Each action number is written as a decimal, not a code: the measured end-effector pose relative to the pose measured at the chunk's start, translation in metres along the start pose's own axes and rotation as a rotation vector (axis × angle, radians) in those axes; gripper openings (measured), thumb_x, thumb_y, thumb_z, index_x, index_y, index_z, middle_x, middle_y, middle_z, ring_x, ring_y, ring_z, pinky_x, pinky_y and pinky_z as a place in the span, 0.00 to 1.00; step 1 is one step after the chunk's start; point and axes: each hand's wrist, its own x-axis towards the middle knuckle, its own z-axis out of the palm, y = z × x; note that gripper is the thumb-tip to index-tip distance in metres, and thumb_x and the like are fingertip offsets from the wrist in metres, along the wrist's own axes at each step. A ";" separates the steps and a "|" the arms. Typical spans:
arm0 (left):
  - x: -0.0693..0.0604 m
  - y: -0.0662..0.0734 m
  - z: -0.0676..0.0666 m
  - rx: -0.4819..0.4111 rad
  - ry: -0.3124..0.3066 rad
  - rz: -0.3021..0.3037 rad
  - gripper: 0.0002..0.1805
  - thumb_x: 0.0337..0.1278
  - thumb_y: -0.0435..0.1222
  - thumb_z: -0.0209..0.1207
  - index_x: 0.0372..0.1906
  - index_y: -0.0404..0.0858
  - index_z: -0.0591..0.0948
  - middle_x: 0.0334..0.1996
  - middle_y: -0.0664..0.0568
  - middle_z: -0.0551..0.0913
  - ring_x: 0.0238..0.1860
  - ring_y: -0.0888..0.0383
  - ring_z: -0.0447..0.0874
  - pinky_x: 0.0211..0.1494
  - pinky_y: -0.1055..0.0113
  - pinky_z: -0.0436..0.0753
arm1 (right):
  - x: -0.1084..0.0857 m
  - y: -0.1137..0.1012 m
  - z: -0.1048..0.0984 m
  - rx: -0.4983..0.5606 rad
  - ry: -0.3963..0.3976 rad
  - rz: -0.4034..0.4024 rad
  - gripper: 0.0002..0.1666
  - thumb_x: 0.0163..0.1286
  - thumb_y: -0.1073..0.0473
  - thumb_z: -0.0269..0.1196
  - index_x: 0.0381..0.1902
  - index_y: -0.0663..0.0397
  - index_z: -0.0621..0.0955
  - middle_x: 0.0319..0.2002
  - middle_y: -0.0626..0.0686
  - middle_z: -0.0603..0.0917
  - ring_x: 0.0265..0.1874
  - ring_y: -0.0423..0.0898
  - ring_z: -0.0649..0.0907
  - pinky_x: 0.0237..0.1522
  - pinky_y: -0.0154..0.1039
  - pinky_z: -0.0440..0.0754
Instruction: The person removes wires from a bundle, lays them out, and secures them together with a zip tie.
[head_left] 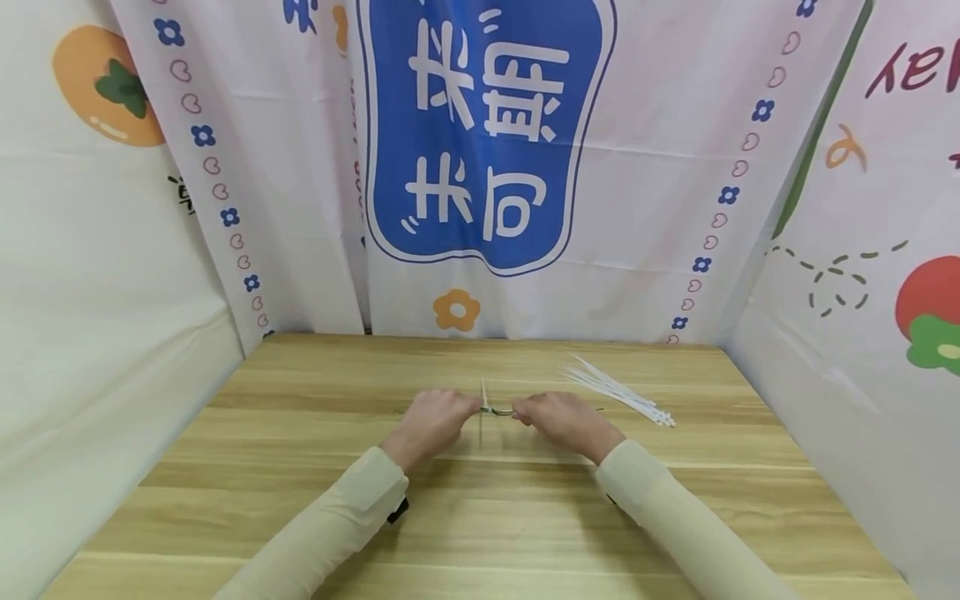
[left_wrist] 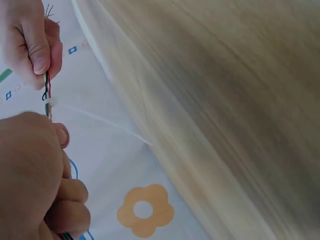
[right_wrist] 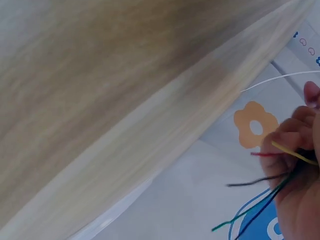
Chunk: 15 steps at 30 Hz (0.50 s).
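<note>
A thin bundle of coloured wires (head_left: 504,412) stretches level between the two hands, above the table. My left hand (head_left: 435,425) grips one end with curled fingers, and my right hand (head_left: 566,421) holds the other. Between them a white cable tie (left_wrist: 51,101) is looped round the bundle, its long tail sticking out away from the wires. In the right wrist view, loose wire ends (right_wrist: 250,212), red, yellow, green and dark, fan out from the right hand (right_wrist: 295,185). The palms hide much of the bundle.
Several white cable ties (head_left: 618,392) lie in a loose pile on the wooden table (head_left: 495,517), beyond and right of the right hand. Printed cloth (head_left: 660,208) hangs at the back, with more cloth along both sides.
</note>
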 end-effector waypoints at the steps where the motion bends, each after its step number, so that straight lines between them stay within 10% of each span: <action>1: -0.001 0.000 0.000 0.036 0.021 0.003 0.10 0.71 0.29 0.61 0.44 0.47 0.88 0.28 0.54 0.91 0.17 0.65 0.60 0.17 0.73 0.58 | 0.000 -0.001 0.000 -0.003 -0.003 0.015 0.13 0.86 0.55 0.53 0.35 0.45 0.75 0.32 0.44 0.86 0.27 0.36 0.77 0.35 0.35 0.79; 6: -0.003 -0.001 0.002 0.195 0.116 0.016 0.07 0.70 0.33 0.64 0.38 0.50 0.85 0.15 0.61 0.80 0.17 0.65 0.52 0.18 0.73 0.51 | 0.002 -0.005 -0.003 -0.001 -0.005 0.071 0.18 0.86 0.51 0.52 0.31 0.47 0.74 0.23 0.43 0.76 0.20 0.36 0.68 0.27 0.33 0.71; 15: -0.006 -0.003 0.003 0.188 0.126 0.017 0.09 0.68 0.31 0.65 0.38 0.50 0.82 0.15 0.61 0.78 0.17 0.65 0.53 0.20 0.73 0.51 | 0.004 -0.011 -0.010 -0.001 -0.016 0.110 0.22 0.86 0.49 0.53 0.27 0.45 0.70 0.19 0.41 0.63 0.19 0.38 0.65 0.24 0.35 0.65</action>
